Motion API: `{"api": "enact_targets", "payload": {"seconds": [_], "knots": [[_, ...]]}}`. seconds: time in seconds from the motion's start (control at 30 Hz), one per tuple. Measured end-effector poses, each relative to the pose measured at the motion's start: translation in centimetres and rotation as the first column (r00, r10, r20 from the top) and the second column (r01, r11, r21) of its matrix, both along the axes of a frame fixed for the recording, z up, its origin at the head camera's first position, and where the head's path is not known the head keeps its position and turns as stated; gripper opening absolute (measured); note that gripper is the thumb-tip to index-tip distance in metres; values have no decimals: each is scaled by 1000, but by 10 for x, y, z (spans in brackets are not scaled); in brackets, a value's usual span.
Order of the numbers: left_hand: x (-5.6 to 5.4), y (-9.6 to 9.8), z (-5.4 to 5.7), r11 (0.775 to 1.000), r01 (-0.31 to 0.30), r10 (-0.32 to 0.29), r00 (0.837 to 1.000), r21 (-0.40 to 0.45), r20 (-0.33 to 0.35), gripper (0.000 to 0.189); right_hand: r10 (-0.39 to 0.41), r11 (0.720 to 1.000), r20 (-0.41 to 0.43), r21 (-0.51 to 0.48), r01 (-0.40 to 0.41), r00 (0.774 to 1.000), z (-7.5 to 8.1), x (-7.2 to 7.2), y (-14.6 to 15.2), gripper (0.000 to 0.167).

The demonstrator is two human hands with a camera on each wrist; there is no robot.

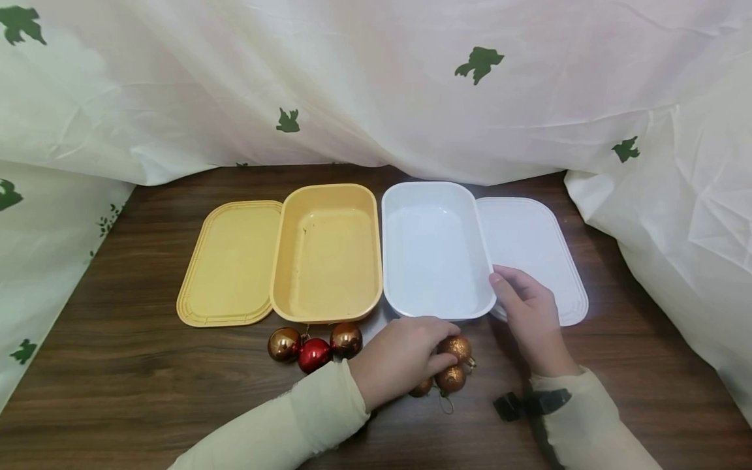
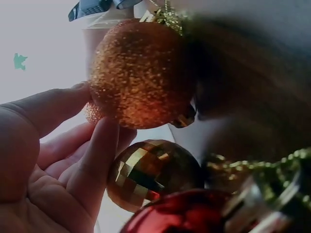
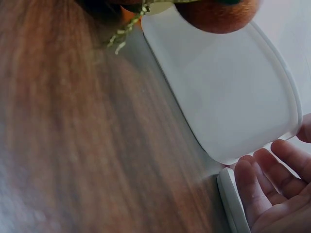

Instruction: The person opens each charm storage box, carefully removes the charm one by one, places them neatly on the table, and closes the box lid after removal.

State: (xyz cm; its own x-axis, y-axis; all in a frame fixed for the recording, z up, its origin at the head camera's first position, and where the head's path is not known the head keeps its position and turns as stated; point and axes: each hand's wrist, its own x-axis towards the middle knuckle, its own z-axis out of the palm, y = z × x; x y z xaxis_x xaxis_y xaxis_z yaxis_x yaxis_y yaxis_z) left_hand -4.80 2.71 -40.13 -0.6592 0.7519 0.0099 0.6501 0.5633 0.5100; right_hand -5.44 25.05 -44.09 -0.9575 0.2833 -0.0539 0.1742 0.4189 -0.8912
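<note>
My left hand [image 1: 405,356] reaches over a group of glittery copper bauble ornaments. Its thumb and fingers pinch one glittery bauble [image 1: 457,349], seen large in the left wrist view [image 2: 141,77]. Two more glittery baubles, one nearer me [image 1: 451,378] and one partly under the hand [image 1: 421,388], lie beside it. At the front right corner of the white box [image 1: 435,254], my right hand [image 1: 531,320] grips the wall, thumb at the rim and fingers outside. In the right wrist view those fingers [image 3: 277,170] are bent against the white box [image 3: 218,82].
Left of the white box stands a yellow box [image 1: 329,261], with a yellow lid [image 1: 235,261] beside it. A white lid [image 1: 529,241] lies at the right. Shiny baubles, brown [image 1: 284,344], red [image 1: 314,355] and brown [image 1: 346,340], sit before the yellow box. A curtain [image 1: 376,85] hangs behind.
</note>
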Motion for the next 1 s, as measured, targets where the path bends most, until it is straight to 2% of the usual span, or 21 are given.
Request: {"api": "enact_targets", "payload": {"seconds": [0.27, 0.57, 0.8, 1.0], "knots": [[0, 2, -5, 1000, 16, -16, 1000, 0, 0, 10, 5, 1000, 9, 3, -5, 1000, 0, 0, 0, 51], [2, 3, -10, 1000, 16, -16, 999, -11, -34, 10, 4, 1000, 8, -6, -4, 1000, 1, 0, 0, 50], [2, 4, -10, 999, 2, 0, 999, -48, 41, 8, 4, 1000, -13, -26, -4, 1000, 1, 0, 0, 46], [1, 3, -10, 998, -17, 18, 1000, -68, 11, 13, 4, 1000, -11, -25, -5, 1000, 1, 0, 0, 46]]}}
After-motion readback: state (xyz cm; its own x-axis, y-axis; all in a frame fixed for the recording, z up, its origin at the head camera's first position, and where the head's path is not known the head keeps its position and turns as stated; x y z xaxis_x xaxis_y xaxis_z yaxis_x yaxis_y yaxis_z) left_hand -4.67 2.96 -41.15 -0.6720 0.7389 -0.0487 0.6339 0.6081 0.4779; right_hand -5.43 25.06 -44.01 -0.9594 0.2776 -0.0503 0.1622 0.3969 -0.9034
